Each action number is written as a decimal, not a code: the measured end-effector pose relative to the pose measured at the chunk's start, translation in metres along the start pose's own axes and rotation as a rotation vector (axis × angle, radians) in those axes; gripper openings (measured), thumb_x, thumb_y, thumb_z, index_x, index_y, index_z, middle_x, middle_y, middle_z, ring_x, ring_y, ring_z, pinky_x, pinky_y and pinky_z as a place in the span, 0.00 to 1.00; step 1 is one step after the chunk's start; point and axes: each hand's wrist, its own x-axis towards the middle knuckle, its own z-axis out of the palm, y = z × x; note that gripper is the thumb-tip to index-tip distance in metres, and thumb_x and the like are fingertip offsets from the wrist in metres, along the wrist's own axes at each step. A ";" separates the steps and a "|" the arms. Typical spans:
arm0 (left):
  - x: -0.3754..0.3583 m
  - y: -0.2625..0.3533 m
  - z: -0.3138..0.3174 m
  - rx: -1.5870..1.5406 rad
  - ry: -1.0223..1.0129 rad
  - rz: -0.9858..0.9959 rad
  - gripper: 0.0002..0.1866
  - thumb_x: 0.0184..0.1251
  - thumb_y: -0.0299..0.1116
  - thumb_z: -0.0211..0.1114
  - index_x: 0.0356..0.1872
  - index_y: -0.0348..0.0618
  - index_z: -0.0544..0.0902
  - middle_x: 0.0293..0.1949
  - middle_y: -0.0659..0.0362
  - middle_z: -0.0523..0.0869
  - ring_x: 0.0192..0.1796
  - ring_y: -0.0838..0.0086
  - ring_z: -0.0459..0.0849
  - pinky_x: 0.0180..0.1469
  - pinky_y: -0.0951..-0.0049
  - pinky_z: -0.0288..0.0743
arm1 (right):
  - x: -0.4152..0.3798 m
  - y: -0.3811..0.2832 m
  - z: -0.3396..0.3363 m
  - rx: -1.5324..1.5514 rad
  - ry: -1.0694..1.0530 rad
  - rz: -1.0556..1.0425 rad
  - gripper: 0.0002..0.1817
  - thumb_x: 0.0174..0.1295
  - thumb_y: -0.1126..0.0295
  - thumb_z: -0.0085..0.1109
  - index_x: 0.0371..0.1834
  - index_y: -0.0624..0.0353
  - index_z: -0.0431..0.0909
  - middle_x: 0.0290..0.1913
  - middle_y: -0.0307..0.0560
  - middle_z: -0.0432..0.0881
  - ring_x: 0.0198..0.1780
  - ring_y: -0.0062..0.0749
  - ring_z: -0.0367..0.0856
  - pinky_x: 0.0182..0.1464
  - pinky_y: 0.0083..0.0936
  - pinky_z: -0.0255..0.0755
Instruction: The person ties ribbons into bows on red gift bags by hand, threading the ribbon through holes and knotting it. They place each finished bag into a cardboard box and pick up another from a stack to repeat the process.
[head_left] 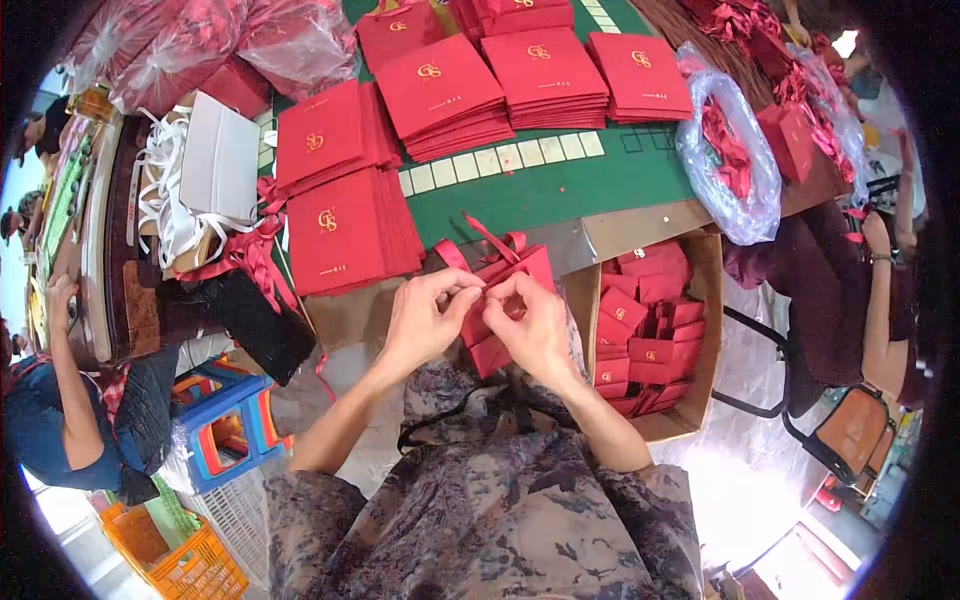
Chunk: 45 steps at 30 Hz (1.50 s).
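Note:
A small red paper bag (487, 352) with ribbon handles rests over my lap at the table's front edge. Red ribbon (490, 238) loops up beyond my fingertips. My left hand (428, 315) is closed, thumb and forefinger pinching at the bag's ribbon. Close beside it, my right hand (532, 325) is closed in a similar pinch on the ribbon; the exact bit between the fingertips is hidden. Ahead of my hands lie stacks of flat red bags (350, 228) with gold lettering. By my right forearm stands a cardboard box (708, 350) holding several finished-looking red bags (660, 358).
A plastic bag of red ribbon (735, 150) lies at the table's right edge. White ribbons (175, 190) and a white box (222, 155) sit to the left. Blue stools (222, 430) and an orange crate (190, 565) stand lower left. Other people (55, 430) sit at both sides.

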 end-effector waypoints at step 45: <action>-0.004 -0.012 0.007 0.498 0.279 0.827 0.11 0.49 0.28 0.72 0.36 0.53 0.91 0.31 0.65 0.80 0.32 0.71 0.78 0.33 0.70 0.73 | 0.086 -0.003 -0.050 -0.300 -0.717 -0.348 0.12 0.62 0.63 0.63 0.35 0.61 0.87 0.32 0.53 0.87 0.39 0.48 0.86 0.45 0.39 0.76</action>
